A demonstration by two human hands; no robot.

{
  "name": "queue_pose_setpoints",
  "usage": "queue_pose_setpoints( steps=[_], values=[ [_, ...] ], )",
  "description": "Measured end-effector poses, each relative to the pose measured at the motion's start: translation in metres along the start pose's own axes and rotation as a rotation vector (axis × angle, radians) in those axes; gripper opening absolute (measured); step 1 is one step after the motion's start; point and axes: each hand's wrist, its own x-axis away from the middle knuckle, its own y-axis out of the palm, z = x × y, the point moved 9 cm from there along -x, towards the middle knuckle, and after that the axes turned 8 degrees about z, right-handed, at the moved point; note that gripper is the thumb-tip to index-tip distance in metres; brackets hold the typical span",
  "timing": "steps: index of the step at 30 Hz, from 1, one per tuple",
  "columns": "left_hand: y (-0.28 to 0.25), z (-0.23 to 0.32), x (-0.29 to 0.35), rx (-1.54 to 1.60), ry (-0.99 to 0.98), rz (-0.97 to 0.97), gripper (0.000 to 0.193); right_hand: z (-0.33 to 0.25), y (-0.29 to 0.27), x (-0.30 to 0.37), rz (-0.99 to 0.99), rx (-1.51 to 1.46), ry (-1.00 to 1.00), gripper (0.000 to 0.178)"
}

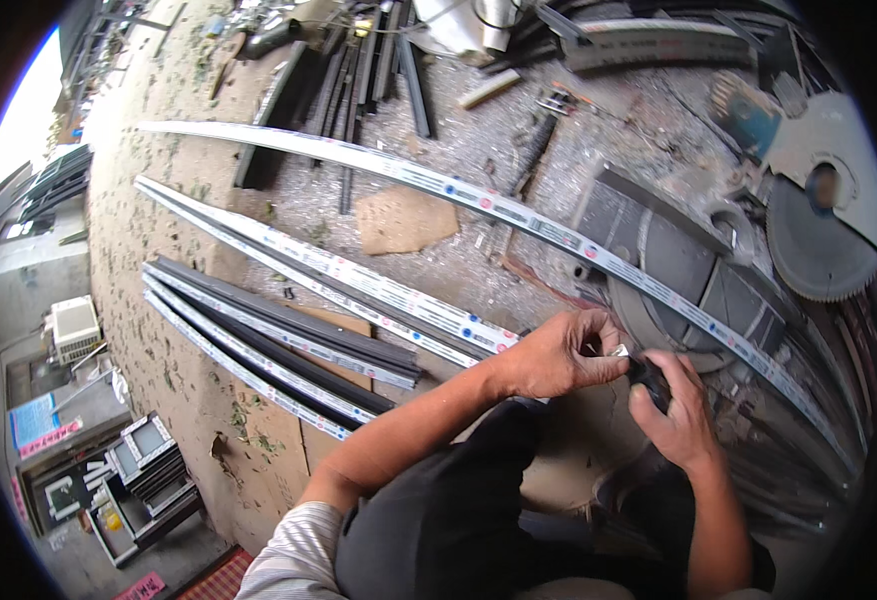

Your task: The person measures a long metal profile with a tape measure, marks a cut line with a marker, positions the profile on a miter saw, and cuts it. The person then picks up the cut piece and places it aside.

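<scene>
My left hand (pixel 565 355) is closed, its thumb and fingers pinching a small pale, shiny piece (pixel 615 351) too small to name. Beside it, my right hand (pixel 680 415) wraps round a dark, rounded object (pixel 648 380), mostly hidden by the fingers, so its kind does not show. The two held things meet or nearly meet above my lap. Just beyond my hands runs a long metal profile (pixel 498 208) wrapped in printed film. More film-covered profiles (pixel 348 272) lie to the left, one bundle ending near my left forearm.
A cutting machine with a toothed circular saw blade (pixel 820 250) stands at the right, its round grey base (pixel 648 235) under the long profile. Dark profile offcuts (pixel 343 90) and a cardboard piece (pixel 405 220) lie on the littered floor. Small frames (pixel 148 455) are stacked at the far left.
</scene>
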Motion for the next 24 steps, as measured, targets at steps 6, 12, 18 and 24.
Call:
queue_pose_setpoints(
  steps=[6, 12, 18, 24],
  values=[
    [-0.093, 0.012, 0.010, 0.606, 0.165, 0.273, 0.008, 0.035, -0.037, 0.012, -0.082, 0.184, 0.031, 0.040],
    [-0.242, 0.057, 0.067, 0.835, 0.511, 0.742, 0.020, 0.139, -0.120, 0.062, -0.069, 0.389, 0.010, 0.024],
    [-0.276, 0.059, 0.085, 0.999, 0.608, 0.878, 0.017, 0.173, -0.147, 0.079, 0.032, 0.431, 0.122, 0.014],
    [-0.158, 0.037, 0.026, 0.469, 0.342, 0.617, 0.044, 0.109, -0.103, 0.035, 0.093, 0.268, 0.073, 0.014]
  ],
)
